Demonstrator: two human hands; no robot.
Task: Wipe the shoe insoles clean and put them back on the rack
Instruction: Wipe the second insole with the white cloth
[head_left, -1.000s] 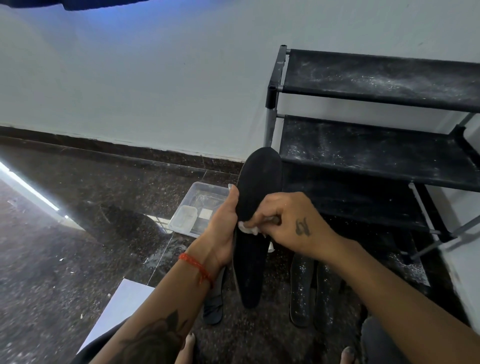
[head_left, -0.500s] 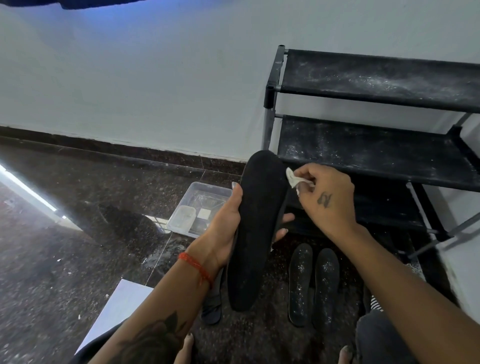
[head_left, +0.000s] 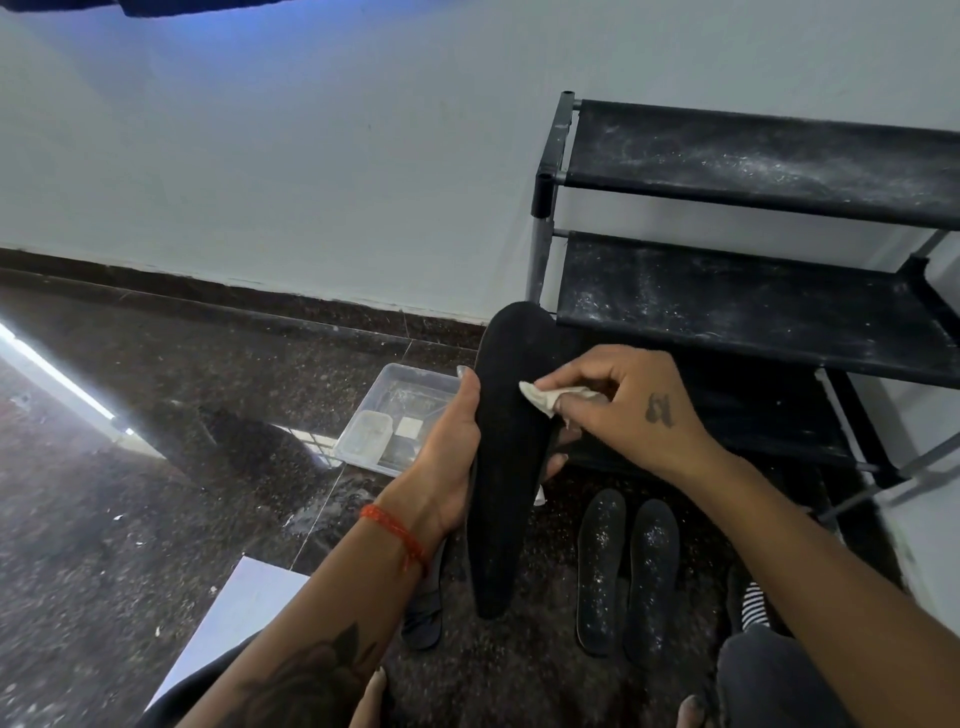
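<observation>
With my left hand (head_left: 447, 467) gripping the black insole (head_left: 506, 457) and my right hand (head_left: 618, 410) pinching the white wipe (head_left: 540, 397), I'd stroke firmly toe to heel.

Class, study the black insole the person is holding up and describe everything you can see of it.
The black insole is long, matte and fabric-like, rounded at its toe end, which points up toward the rack. It looks mostly free of the white specks seen on two insoles on the floor. The left hand grips its middle, fingers wrapped behind. The right hand presses a small white cloth against its upper part.
</observation>
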